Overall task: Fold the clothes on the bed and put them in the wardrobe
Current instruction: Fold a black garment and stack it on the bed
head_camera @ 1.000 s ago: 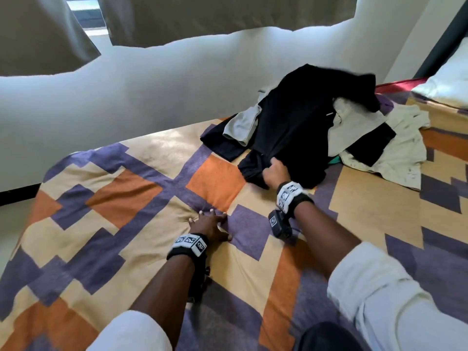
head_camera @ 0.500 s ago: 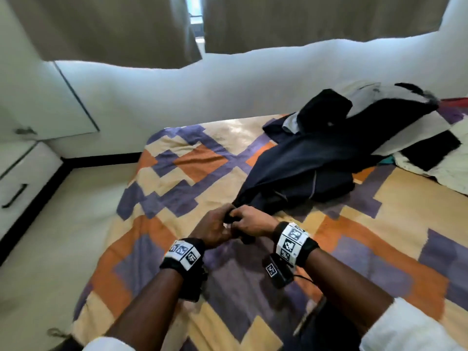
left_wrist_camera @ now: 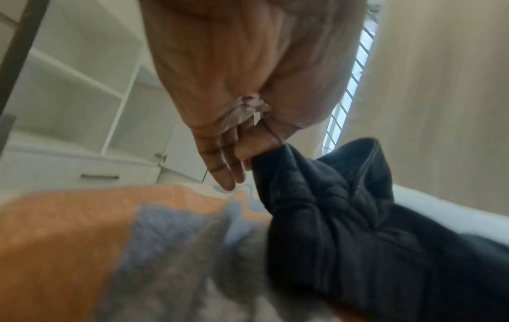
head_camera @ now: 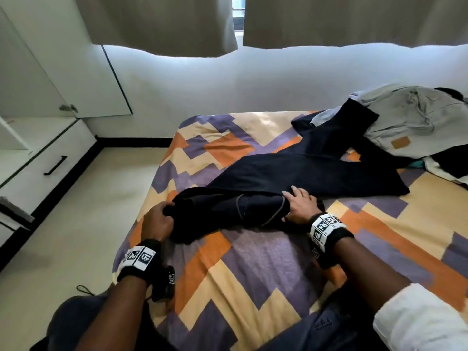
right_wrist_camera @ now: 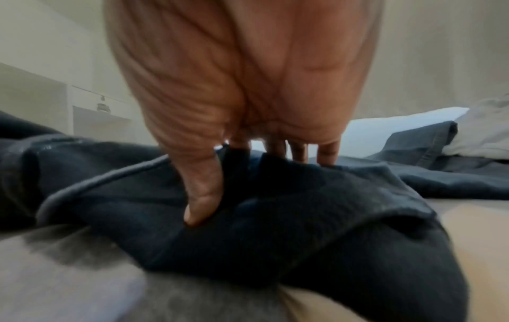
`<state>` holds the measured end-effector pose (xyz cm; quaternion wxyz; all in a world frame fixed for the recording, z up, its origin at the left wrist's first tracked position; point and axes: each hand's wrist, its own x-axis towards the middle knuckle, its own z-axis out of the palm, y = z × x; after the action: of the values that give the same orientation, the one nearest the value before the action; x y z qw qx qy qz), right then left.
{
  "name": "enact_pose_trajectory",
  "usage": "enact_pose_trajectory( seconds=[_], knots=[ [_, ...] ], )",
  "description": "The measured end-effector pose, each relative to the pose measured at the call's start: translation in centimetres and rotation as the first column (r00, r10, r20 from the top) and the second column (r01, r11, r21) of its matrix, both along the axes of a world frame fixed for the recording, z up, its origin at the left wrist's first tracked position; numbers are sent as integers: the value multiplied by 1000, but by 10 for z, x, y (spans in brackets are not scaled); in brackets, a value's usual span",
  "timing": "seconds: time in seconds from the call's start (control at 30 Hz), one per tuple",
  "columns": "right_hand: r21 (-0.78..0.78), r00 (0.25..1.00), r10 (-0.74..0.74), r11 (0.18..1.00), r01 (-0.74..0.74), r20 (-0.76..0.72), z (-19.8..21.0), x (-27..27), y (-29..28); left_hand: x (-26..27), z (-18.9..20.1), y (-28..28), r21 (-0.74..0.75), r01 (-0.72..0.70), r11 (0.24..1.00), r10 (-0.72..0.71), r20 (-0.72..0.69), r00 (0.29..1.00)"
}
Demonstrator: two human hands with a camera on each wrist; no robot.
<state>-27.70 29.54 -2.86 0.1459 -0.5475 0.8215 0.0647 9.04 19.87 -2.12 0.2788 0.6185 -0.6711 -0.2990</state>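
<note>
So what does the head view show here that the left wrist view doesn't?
Only the head view: the right hand gripping the dark trousers, their legs stretched towards the clothes pile, and the drawer handle's place beside the bed.
Only the left wrist view: the thumb and fingers pinching a bunched fold, and open wardrobe shelves.
Both: the left hand holding the trousers over the patterned bedcover.

This is a home bedroom: a bed (head_camera: 253,262) with patterned cover in the middle, a white wardrobe (head_camera: 38,79) at ten o'clock, curtains (head_camera: 164,21) at twelve o'clock.
</note>
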Motion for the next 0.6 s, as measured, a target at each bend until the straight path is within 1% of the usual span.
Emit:
enact_pose_trajectory(
  seconds=[0.03,0.07,0.13,0.2,0.23,0.27,0.3,0.37,0.43,0.5,0.53,0.57,0.6],
  knots=[
    [-20,1000,3,1000,-3,13,-1,3,-1,-1,-1,0,21,-40,999,41,-53,998],
    [-79,999,2,997,0,32,-2,5,-1,-2,-1,1,60,-89,994,95,-103,990],
    [-199,997,-8,980,25,83,4,14,1,-9,-1,6,213,-150,965,181,-132,975],
    [-220,989,-30,974,61,142,13,20,5,-16,-6,15,352,-131,927,192,-143,971],
    [-196,983,-36,978,72,181,21,23,9,-18,-10,19,365,-110,924,178,-157,971],
    [-157,977,-21,986,55,210,29,26,12,-20,-14,21,338,-90,937,162,-190,968],
    [-103,973,23,995,1,232,37,30,16,-22,-18,21,296,-82,952,151,-219,964],
    [12,952,137,989,-146,275,47,46,30,-25,-21,18,211,-76,975,128,-244,961],
    [98,914,256,949,-300,315,50,72,47,-32,-15,10,136,-56,989,86,-228,970],
    [217,878,339,880,-423,339,52,99,62,-40,-5,-1,49,-5,999,14,-193,981],
    [269,866,337,853,-447,370,53,105,64,-45,1,-6,10,28,1000,-26,-182,983],
    [290,852,277,855,-430,444,59,109,63,-49,7,-10,-22,59,998,-62,-176,983],
    [260,820,191,889,-377,539,62,106,57,-52,13,-14,-39,88,995,-94,-174,980]
  ],
)
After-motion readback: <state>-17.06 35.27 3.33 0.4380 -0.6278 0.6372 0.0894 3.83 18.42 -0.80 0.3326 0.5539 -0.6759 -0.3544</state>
